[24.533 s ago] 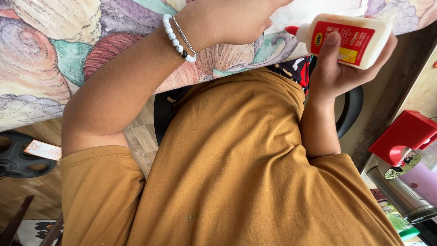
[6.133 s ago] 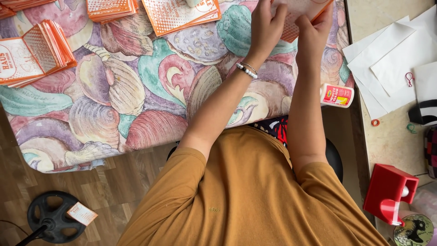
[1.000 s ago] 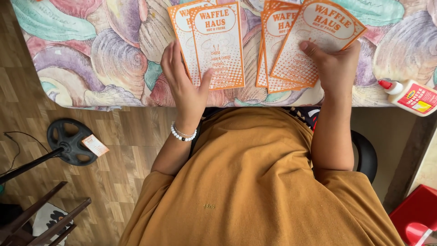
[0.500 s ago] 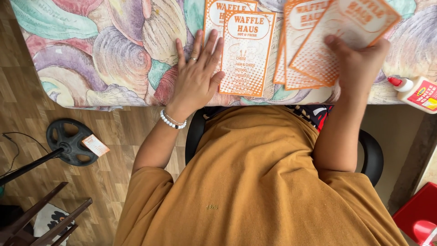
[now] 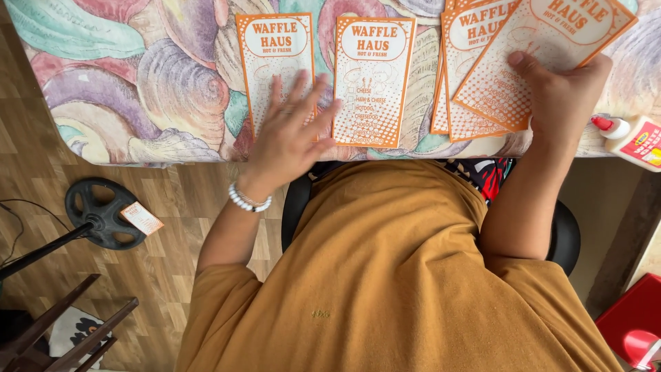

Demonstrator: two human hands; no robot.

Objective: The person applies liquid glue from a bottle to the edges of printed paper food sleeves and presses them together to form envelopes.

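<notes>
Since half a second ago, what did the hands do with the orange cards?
The left hand slid left and now lies flat on the leftmost menu card, having let go of the middle menu card. The right hand still holds the fanned menu cards; the glue bottle stayed put.

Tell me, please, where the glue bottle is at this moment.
In the head view the glue bottle lies on its side at the far right edge of the shell-patterned tablecloth, just right of the right hand.
</notes>
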